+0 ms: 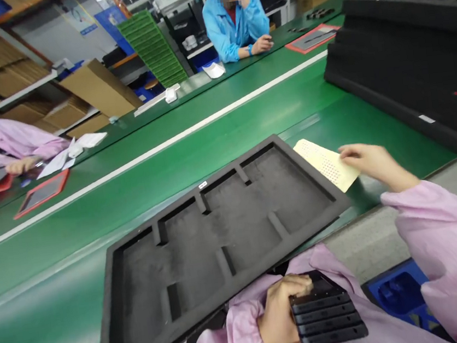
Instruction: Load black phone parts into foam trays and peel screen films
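Note:
My left hand (280, 310) is closed around a stack of several flat black devices that look like phones (328, 314), held low in front of my body. Out to the right, my right hand (370, 162) pinches the near corner of a pale yellow sheet of small printed stickers (327, 164). That sheet lies on the green belt, touching or just beside the right edge of a black foam tray (221, 222). Shallow compartments split by short ribs make up the tray, and nothing lies in them. Fingertips of my left hand are partly hidden behind the devices.
A tall stack of black foam trays (399, 75) stands at the right on the green conveyor belt (161, 160). Across it sit a person in blue (236, 24) and one in pink (22, 137), near red-edged mats (43, 192). A blue plastic tray (399, 289) is below right.

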Available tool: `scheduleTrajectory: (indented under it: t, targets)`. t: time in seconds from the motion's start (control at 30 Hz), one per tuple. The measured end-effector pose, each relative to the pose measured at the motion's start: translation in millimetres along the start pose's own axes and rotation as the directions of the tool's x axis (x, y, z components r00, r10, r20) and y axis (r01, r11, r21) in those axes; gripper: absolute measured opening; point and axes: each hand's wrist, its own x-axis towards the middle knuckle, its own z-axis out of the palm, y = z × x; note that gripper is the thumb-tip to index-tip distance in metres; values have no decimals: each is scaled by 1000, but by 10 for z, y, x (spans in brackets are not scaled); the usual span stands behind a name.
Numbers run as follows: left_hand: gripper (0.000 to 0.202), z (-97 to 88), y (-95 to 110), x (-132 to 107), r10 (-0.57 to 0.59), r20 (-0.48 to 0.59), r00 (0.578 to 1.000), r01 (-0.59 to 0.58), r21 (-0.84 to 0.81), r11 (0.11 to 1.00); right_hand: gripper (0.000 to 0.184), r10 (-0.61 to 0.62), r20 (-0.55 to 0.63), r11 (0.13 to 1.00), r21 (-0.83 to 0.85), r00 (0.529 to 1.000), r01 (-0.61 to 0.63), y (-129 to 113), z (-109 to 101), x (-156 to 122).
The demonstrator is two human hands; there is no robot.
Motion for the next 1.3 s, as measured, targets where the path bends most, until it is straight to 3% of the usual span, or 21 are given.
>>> scheduleTrajectory:
  t: [0.1, 0.13, 0.17, 0.2, 0.23, 0.3, 0.37, 0.43, 0.5, 0.67, 0.97, 1.1, 1.2, 1.3]
  targets:
    - [22, -18, 60, 106, 23, 7, 1000, -24, 46, 999, 9, -32, -246, 991, 122, 969, 63, -300, -255, -396]
    - [24, -21, 62, 124, 19, 1, 1000, -19, 57, 998, 9, -62, -267, 974, 195, 962, 117, -414, -337, -569]
    - [25, -22, 60, 132, 14, 0, 1000, -14, 69, 997, 10, -140, -187, 926, 322, 972, 195, -525, -401, -745]
    - [26, -21, 58, 132, 8, 1, 1000, -8, 81, 997, 12, -287, 22, 884, 392, 958, 255, -629, -440, -909]
    - [27, -20, 57, 126, 0, 3, 1000, -1, 91, 996, 15, -410, 248, 849, 456, 878, 268, -719, -448, -1051]
    - [26, -17, 58, 101, -16, 5, 1000, 16, 105, 994, 18, -473, 577, 849, 500, 666, 170, -851, -378, -1241]
    - [27, -17, 57, 67, -44, 11, 999, 42, 122, 992, 18, -457, 735, 868, 492, 501, 71, -910, -242, -1308]
    - [27, -21, 54, 34, -84, 35, 996, 78, 146, 986, 16, -452, 786, 871, 491, 421, 19, -917, -114, -1299]
    - [26, -24, 50, 10, -113, 63, 992, 101, 169, 980, 14, -454, 807, 870, 492, 377, -8, -909, -40, -1273]
    - [14, -29, 54, -10, -122, 57, 991, 108, 200, 974, 11, -423, 836, 886, 462, 349, -32, -950, -19, -1274]
    - [25, -32, 30, -6, -39, 45, 998, 31, 158, 987, 14, -443, 806, 887, 456, 393, 65, -928, 20, -1335]
    - [21, -36, 60, 17, -62, 45, 997, 52, 192, 980, 15, -456, 796, 880, 469, 397, 70, -942, 35, -1339]
    - [21, -37, 81, 21, -58, 57, 997, 45, 216, 975, 17, -436, 816, 893, 445, 378, 70, -987, 49, -1317]
    - [23, -28, 82, 8, -42, 68, 997, 27, 197, 980, 23, -376, 873, 925, 372, 312, 75, -1034, 57, -1280]
